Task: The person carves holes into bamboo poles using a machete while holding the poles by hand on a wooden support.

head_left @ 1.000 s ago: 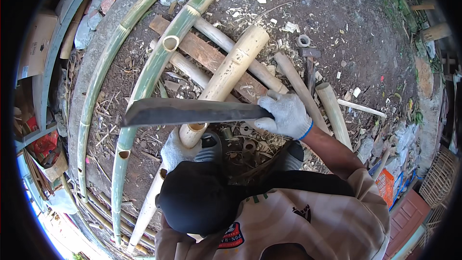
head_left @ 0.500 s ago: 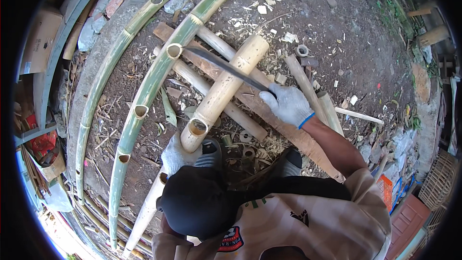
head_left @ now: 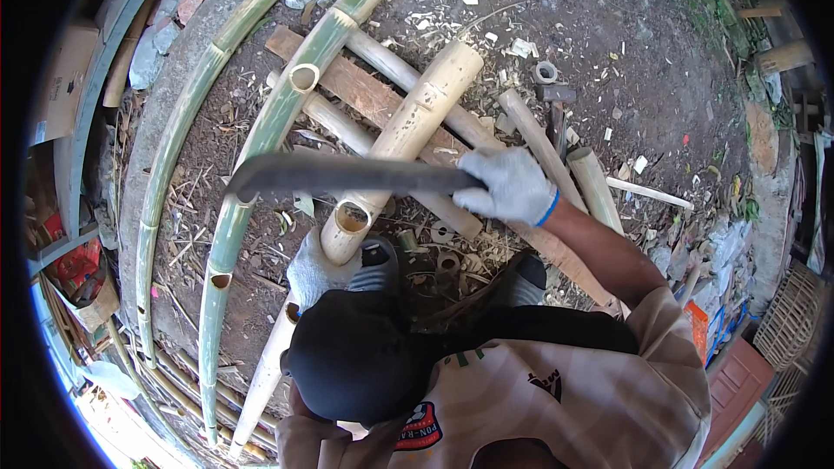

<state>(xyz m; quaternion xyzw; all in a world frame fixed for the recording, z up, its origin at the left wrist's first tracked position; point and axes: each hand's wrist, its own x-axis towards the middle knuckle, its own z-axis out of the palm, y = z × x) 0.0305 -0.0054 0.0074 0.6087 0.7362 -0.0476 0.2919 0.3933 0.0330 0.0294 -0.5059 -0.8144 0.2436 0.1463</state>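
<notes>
The big knife (head_left: pixel 347 174) is dull, dark metal. The pale bamboo tube (head_left: pixel 415 122) is smooth, with brown specks. The green bamboo pole (head_left: pixel 229 239) on the left looks a bit shiny. The right glove (head_left: pixel 508 184) is soft, fuzzy cloth. The far plank (head_left: pixel 365 91) is rough wood.

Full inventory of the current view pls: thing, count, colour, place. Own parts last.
machete: 1, dark grey, in right hand, above the tube
bamboo tube: 1, pale tan, centre
holed bamboo poles: 2, green, left
holed pale pole: 1, tan, lower left
round poles: 2, tan, beneath tube
board: 1, brown, beneath tube
short poles: 2, tan, right of centre
ring: 1, pale, upper centre
wood chips: many, pale, ground
cardboard box: 1, brown, left edge
edge clutter: too blurred to count
cap: 1, black, bottom centre
shirt: 1, tan, bottom
gloved hands: 2, whitish; left at tube's near end, right on machete
</notes>
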